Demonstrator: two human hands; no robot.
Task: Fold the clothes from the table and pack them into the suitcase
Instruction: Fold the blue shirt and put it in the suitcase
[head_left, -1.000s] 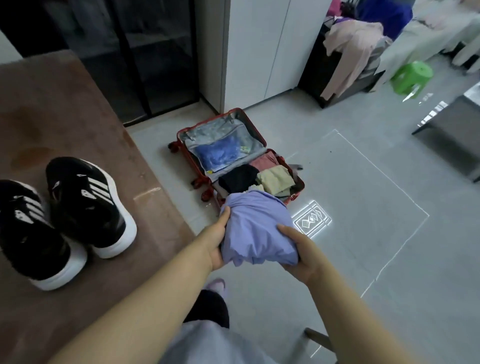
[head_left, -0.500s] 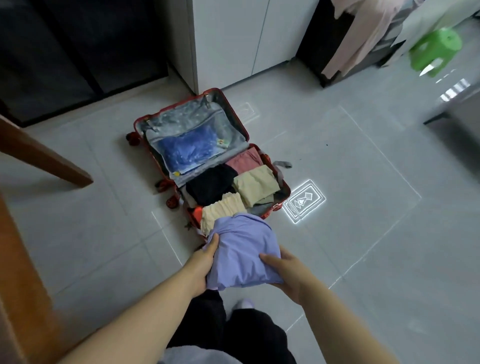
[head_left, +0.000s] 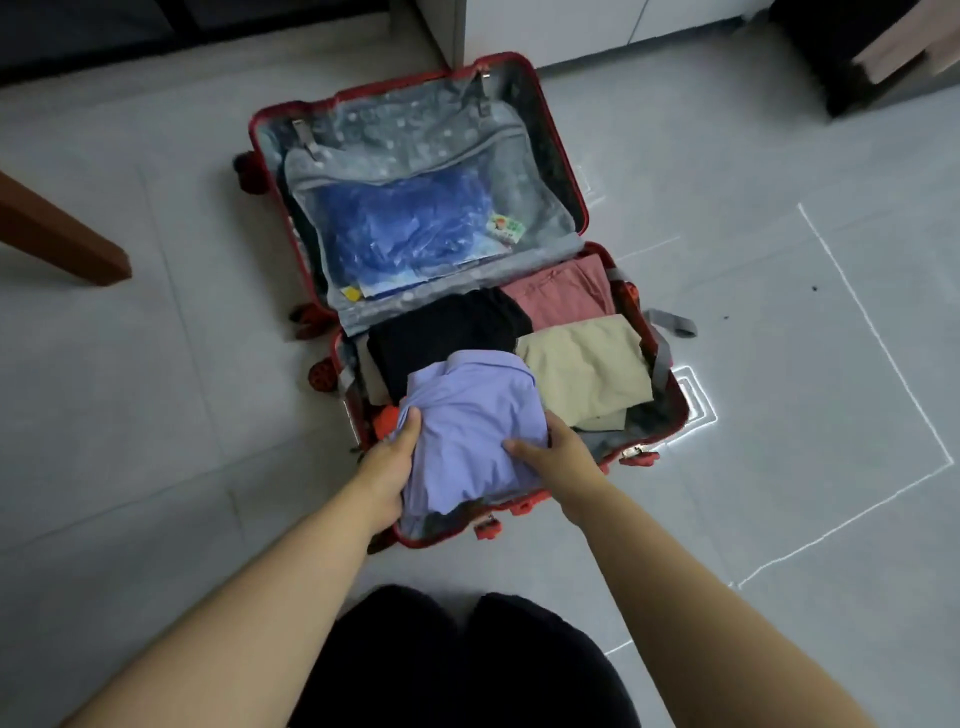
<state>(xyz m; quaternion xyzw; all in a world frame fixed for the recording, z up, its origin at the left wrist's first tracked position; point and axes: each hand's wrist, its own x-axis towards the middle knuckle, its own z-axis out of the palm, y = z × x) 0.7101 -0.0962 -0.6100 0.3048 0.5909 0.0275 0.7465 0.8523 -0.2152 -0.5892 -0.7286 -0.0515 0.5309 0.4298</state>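
The open red suitcase (head_left: 431, 543) lies closer than half a second ago. The folded lavender shirt (head_left: 478, 415), then held at its near rim, now sits in the near half beside the tan garment (head_left: 587, 369) (long axis running toward the hinge). The left hand (head_left: 387, 467) and right hand (head_left: 561, 457) grip its sides, thumbs on top. The sticker (head_left: 508, 228) in the lid is unreadable.

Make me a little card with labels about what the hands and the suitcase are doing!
hands: left hand and right hand each grip one side of the folded purple shirt
shirt place: over the near half of the red suitcase
suitcase: open, lying on the floor
already packed: black garment, pink garment, beige garment
lid half: blue bag behind a mesh pocket
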